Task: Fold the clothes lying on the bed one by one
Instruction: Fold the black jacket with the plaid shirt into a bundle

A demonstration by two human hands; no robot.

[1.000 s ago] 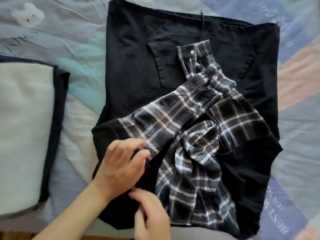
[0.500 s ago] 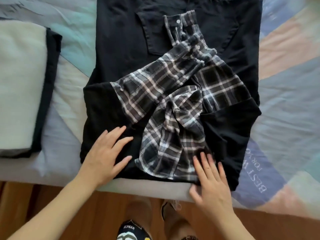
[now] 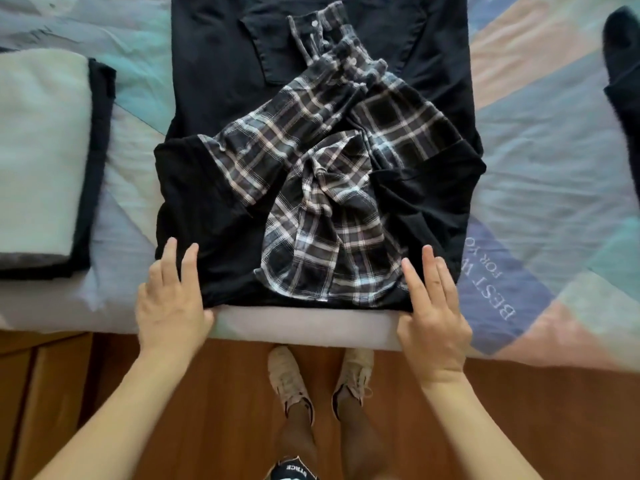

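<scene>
A black shirt with plaid sleeves (image 3: 322,140) lies flat on the bed, both plaid sleeves crossed over its middle and the plaid hem bunched near the bed's front edge. My left hand (image 3: 171,299) rests with straight fingers on the shirt's near left corner. At the near right corner my right hand (image 3: 431,306) lies flat on the fabric, fingers straight. Neither hand grips the cloth.
A folded white and black garment (image 3: 45,157) lies on the bed at the left. Another dark garment (image 3: 623,81) shows at the right edge. The patchwork bedspread (image 3: 540,188) ends at the front edge, with wooden floor (image 3: 214,410) and my shoes below.
Both hands left the plaid hem and spread apart to the shirt's two near corners. The view tilted down, showing floor and feet.
</scene>
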